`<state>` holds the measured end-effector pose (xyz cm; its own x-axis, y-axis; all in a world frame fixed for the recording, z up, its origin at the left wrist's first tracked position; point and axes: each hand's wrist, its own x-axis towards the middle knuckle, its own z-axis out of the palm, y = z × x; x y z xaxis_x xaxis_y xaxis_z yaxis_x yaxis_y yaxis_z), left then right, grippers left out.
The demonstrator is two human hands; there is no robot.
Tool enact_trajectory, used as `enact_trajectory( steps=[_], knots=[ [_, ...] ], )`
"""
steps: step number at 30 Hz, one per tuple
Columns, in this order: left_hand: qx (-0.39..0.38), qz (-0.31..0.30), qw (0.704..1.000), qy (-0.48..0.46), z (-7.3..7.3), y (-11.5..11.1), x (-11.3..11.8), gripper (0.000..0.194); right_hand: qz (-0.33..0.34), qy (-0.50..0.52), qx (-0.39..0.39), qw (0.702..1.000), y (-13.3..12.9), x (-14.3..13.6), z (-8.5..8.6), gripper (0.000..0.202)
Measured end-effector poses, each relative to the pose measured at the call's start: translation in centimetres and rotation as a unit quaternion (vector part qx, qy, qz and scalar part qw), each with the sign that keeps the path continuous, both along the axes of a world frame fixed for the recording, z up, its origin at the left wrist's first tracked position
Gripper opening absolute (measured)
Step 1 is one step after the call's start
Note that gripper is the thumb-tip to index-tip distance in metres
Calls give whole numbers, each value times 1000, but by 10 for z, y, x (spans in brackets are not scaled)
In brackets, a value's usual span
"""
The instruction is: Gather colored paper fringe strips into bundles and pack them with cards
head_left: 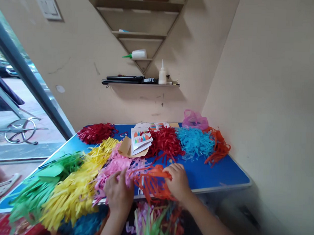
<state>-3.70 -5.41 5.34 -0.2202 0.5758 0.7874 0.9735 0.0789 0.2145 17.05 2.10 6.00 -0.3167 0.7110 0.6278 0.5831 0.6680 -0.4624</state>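
My right hand (177,180) pinches the top of an orange fringed tassel (154,181), whose strips hang over the blue table's front edge. My left hand (119,192) is at the pink fringe (115,166), its fingers raised and apart near the orange strips. Left of it lie yellow fringe (73,193) and green fringe (47,178). Printed cards (141,139) rest behind my hands, beside dark red fringe (166,142).
On the blue table (217,175) are light blue fringe (196,141), more orange fringe (219,146) and a pink plastic bag (195,120). A wall shelf (171,86) holds a bottle (162,76). Multicoloured fringe (157,221) hangs below the front edge.
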Motion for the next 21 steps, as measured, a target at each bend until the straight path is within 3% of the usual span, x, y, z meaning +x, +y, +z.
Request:
enact_trajectory(
  steps=[1, 2, 5, 7, 11, 12, 14, 16, 18, 19, 21],
  knots=[
    [10, 24, 1000, -3, 3, -1, 4, 36, 4, -8, 8, 1000, 1, 0, -1, 20],
    [9, 11, 1000, 4, 5, -2, 11, 42, 10, -16, 14, 1000, 2, 0, -1, 20],
    [-50, -169, 983, 42, 6, -1, 36, 45, 55, -70, 37, 995, 0, 3, 2, 20],
    [-94, -237, 967, 13, 3, 7, 45, 39, 71, -112, 61, 989, -5, 9, 9, 23],
    [-105, -234, 966, -42, -9, 27, 36, 35, -15, -84, 63, 994, -38, 17, 20, 42],
    [-99, -219, 970, -46, -11, 30, 30, 37, 5, -64, 38, 997, -49, 13, 19, 43],
    [-86, -185, 977, -53, -6, 28, 17, 38, 123, -28, -64, 990, -67, -3, 13, 36],
    [-61, -137, 988, -33, 9, 19, 1, 36, 192, 28, -195, 962, -74, -30, 9, 47],
    [-23, -93, 994, 49, 33, 5, -14, 31, 249, 114, -283, 919, -70, -61, 11, 64],
    [-8, -86, 991, 106, 46, -2, -20, 30, 291, 168, -312, 889, -65, -75, 14, 69],
    [-11, -101, 974, 203, 64, -13, -24, 28, 371, 297, -364, 801, -55, -96, 20, 64]
  ],
)
